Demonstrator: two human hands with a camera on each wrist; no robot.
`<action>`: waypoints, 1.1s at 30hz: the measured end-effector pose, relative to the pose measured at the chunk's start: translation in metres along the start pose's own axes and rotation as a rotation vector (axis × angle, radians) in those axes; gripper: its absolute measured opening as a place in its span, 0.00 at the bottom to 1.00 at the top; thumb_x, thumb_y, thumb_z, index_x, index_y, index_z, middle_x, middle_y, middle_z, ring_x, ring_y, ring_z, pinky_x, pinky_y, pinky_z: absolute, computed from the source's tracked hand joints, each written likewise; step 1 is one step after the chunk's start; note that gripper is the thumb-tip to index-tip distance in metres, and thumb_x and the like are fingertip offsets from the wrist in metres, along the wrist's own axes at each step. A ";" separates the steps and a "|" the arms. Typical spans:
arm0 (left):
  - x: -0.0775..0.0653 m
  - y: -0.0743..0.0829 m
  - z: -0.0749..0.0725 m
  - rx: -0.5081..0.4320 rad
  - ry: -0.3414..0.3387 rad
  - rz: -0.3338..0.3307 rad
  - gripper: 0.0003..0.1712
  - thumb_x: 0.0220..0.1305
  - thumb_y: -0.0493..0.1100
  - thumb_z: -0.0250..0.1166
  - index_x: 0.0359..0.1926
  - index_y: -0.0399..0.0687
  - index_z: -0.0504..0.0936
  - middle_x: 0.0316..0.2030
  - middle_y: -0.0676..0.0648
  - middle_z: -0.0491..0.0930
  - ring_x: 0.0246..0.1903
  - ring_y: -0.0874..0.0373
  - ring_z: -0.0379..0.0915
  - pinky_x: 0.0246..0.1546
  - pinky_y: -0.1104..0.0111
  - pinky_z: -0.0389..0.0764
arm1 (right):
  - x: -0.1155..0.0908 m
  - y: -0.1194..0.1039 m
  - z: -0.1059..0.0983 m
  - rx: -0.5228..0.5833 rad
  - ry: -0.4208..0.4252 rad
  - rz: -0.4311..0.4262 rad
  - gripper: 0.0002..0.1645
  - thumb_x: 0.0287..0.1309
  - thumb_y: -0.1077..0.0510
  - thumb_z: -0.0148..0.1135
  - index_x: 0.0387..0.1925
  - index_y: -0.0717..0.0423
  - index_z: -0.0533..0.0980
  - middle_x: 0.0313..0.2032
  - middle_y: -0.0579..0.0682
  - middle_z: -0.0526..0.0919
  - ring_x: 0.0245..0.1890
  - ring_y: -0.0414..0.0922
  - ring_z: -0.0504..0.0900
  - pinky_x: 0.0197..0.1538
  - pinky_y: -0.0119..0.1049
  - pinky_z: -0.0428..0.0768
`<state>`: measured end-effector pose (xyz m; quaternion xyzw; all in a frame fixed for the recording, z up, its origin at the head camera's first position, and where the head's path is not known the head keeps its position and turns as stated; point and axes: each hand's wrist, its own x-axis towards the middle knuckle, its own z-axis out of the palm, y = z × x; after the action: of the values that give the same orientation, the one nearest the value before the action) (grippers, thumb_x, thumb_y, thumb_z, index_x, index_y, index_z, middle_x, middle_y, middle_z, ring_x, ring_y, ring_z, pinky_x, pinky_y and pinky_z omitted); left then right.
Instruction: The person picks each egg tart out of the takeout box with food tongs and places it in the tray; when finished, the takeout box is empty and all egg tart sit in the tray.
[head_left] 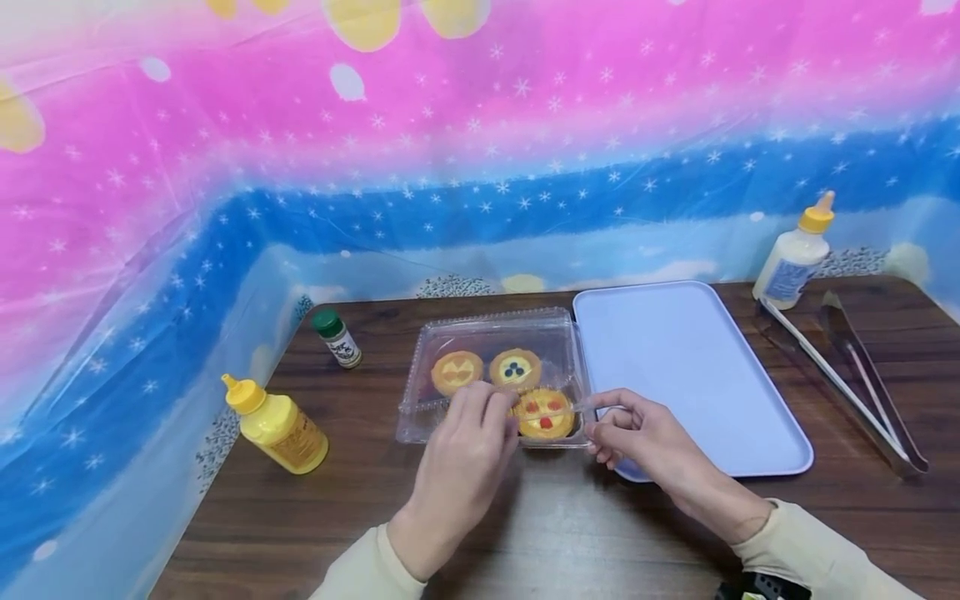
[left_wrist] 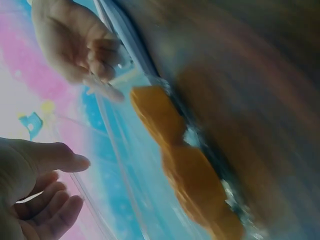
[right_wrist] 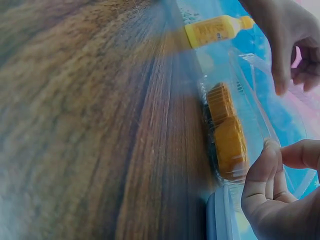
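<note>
A clear plastic clamshell box [head_left: 495,323] holds several small tarts, one with a blue-dotted top [head_left: 515,367] and one with red pieces [head_left: 545,414]. Between thumb and fingertips, my right hand [head_left: 645,433] pinches the edge of the clear lid [right_wrist: 260,112] at the box's front right corner. The lid stands partly raised over the tarts. Above the front left of the box hovers my left hand [head_left: 461,467], its fingers loosely bent with nothing between them. It covers a front left tart in the head view, whose orange side [right_wrist: 220,102] shows in the right wrist view.
Right of the box lies a pale blue tray [head_left: 675,358], close against it. Metal tongs [head_left: 862,392] and a white squeeze bottle [head_left: 791,262] are farther right. A yellow squeeze bottle [head_left: 281,429] and a green-capped shaker [head_left: 337,337] stand at left. A patterned cloth [head_left: 450,208] hangs behind.
</note>
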<state>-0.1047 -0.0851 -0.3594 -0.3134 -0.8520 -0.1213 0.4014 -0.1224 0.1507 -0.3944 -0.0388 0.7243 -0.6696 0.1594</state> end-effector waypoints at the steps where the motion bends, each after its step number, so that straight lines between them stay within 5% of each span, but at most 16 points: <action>1: -0.002 -0.003 -0.002 -0.003 0.003 -0.016 0.14 0.51 0.32 0.68 0.41 0.36 0.78 0.37 0.44 0.75 0.36 0.51 0.73 0.38 0.67 0.81 | 0.000 0.000 0.000 -0.003 0.002 0.000 0.26 0.60 0.60 0.63 0.58 0.62 0.69 0.34 0.62 0.82 0.33 0.57 0.82 0.37 0.44 0.82; 10: -0.016 -0.039 -0.017 -0.015 0.002 -0.187 0.32 0.43 0.39 0.78 0.50 0.33 0.75 0.43 0.40 0.74 0.39 0.48 0.70 0.38 0.62 0.80 | 0.002 -0.001 -0.002 -0.032 0.021 0.003 0.23 0.60 0.61 0.61 0.56 0.62 0.69 0.32 0.63 0.81 0.31 0.54 0.80 0.37 0.44 0.82; 18: -0.031 -0.064 -0.016 0.066 -0.038 -0.398 0.49 0.38 0.57 0.79 0.56 0.29 0.73 0.45 0.36 0.75 0.41 0.43 0.71 0.38 0.55 0.80 | 0.003 -0.002 -0.003 -0.032 0.024 0.020 0.23 0.60 0.60 0.62 0.55 0.61 0.69 0.32 0.62 0.81 0.32 0.55 0.80 0.37 0.43 0.81; 24: -0.039 -0.068 -0.015 0.067 -0.152 -0.509 0.41 0.44 0.64 0.74 0.47 0.34 0.80 0.32 0.39 0.83 0.26 0.47 0.80 0.23 0.55 0.81 | 0.004 -0.002 -0.003 -0.047 0.022 0.030 0.23 0.60 0.59 0.62 0.55 0.60 0.68 0.31 0.60 0.81 0.32 0.54 0.80 0.36 0.44 0.81; 33: -0.041 -0.073 -0.021 0.007 -0.191 -0.526 0.26 0.46 0.53 0.76 0.38 0.36 0.82 0.22 0.44 0.82 0.16 0.56 0.74 0.16 0.63 0.76 | 0.006 -0.003 -0.006 -0.078 0.009 0.039 0.22 0.60 0.59 0.61 0.55 0.59 0.69 0.31 0.60 0.82 0.32 0.55 0.80 0.37 0.44 0.81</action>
<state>-0.1182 -0.1690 -0.3738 -0.0902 -0.9385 -0.1882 0.2751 -0.1299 0.1546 -0.3921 -0.0280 0.7511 -0.6380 0.1677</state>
